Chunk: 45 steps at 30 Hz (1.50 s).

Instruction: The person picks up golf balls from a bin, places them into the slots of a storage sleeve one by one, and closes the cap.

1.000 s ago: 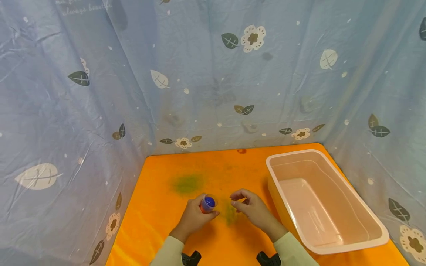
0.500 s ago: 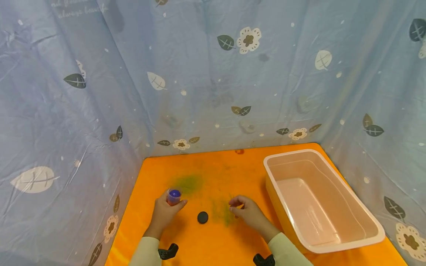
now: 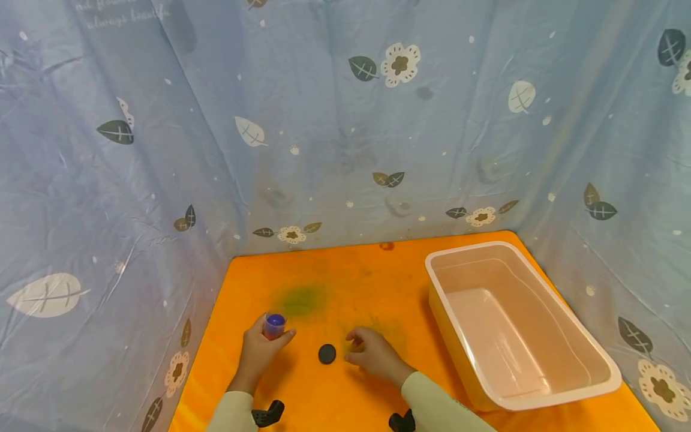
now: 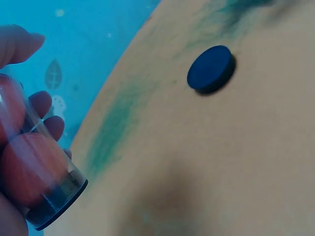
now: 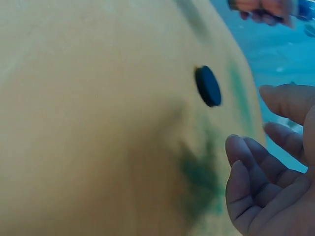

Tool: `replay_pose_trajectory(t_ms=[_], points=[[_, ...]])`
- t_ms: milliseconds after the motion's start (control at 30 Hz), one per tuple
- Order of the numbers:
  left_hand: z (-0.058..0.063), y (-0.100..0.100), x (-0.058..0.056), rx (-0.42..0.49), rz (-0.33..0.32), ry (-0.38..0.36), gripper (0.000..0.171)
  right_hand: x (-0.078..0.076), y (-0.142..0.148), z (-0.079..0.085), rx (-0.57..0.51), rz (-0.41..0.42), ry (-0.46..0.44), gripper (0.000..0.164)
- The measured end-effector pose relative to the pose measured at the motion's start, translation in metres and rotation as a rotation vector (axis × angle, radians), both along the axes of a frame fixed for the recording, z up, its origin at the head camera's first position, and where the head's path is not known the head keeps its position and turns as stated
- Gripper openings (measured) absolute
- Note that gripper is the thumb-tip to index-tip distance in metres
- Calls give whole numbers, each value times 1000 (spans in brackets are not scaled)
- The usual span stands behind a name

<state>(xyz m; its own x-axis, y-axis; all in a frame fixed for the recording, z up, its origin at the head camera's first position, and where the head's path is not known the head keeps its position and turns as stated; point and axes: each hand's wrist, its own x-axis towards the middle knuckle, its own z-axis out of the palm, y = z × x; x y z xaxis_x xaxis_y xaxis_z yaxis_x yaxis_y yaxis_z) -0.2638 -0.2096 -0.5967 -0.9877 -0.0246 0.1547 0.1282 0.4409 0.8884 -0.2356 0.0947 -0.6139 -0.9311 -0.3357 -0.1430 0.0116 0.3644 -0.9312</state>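
Observation:
A clear plastic tube [image 3: 273, 328] is gripped by my left hand [image 3: 254, 355] over the left of the orange table. Inside it a blue ball shows at the top in the head view, and reddish balls [image 4: 35, 169] show through its wall in the left wrist view. A flat black round cap [image 3: 327, 354] lies on the tabletop between my hands. My right hand [image 3: 379, 358] hovers just right of this cap, apart from it, fingers loosely bent and holding nothing. In the right wrist view the cap [image 5: 208, 86] lies beyond the fingertips.
A deep, pale pink plastic bin [image 3: 468, 345] stands along the table's right side. Patterned blue curtains [image 3: 345, 120] enclose the back and both sides. Greenish stains [image 3: 302, 300] mark the orange table surface [image 3: 324, 270].
My left hand has moved left with the tube, revealing the black cap on the table. Over the last half second, my right hand has shifted left toward the cap.

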Motion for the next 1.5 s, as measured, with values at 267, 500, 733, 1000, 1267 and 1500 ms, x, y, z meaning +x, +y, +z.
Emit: replay_pose_trajectory(t_ms=[267,500,733,1000,1267,1500], points=[[-7,3,2,-2,-10,-16,46,-17,-38,-18,126,9,83,54],[-9,8,6,5,-21,-23,47,-27,-55,-27,298,31,135,51],[-12,7,8,16,-18,-26,41,-22,-74,-27,480,154,266,33],[-16,8,8,32,-31,-13,39,-16,-61,-21,396,143,247,26],[-19,7,9,35,-38,-27,44,-14,-28,15,214,-2,234,31],[-21,8,7,38,-54,-17,42,-8,-9,61,12,-129,249,29]])
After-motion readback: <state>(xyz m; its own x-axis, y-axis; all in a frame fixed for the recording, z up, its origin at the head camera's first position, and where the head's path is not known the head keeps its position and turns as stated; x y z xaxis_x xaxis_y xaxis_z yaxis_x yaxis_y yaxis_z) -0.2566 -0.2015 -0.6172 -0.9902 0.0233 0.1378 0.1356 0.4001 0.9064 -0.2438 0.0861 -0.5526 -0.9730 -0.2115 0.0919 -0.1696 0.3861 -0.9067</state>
